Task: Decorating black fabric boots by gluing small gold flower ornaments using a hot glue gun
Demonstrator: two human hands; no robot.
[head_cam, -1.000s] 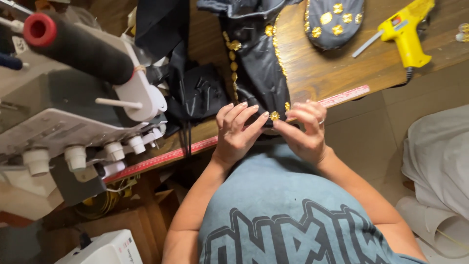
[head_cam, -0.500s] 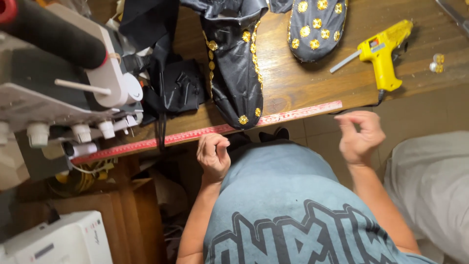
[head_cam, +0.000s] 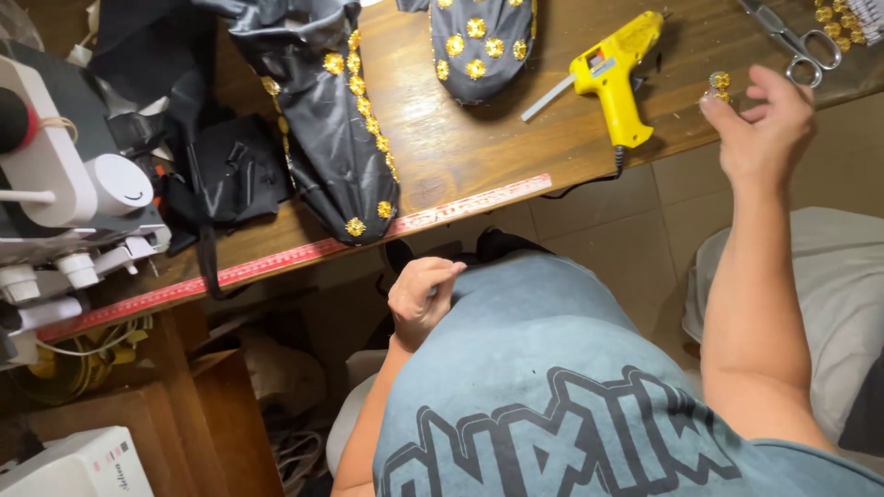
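Observation:
My right hand (head_cam: 764, 124) is stretched out over the right end of the wooden table (head_cam: 479, 152), fingers apart, its fingertips just beside a small gold stud (head_cam: 719, 83). Whether they touch the stud is unclear. My left hand (head_cam: 422, 299) is curled shut against my grey-blue shirt, below the table edge, with nothing visible in it. A black fabric piece (head_cam: 322, 129) trimmed with gold flower studs lies across the table and reaches its front edge. A second studded black piece (head_cam: 479, 41) lies further back.
A yellow glue gun (head_cam: 612, 69) lies between the fabric and my right hand. Scissors (head_cam: 792, 41) and a pile of gold studs (head_cam: 843, 23) are at the far right. A red measuring strip (head_cam: 304, 253) runs along the table edge. A sewing machine (head_cam: 64, 202) stands left.
Both hands have left the studded fabric at the table edge. My right hand moved right and up towards the loose stud; my left hand dropped back and curled against my shirt.

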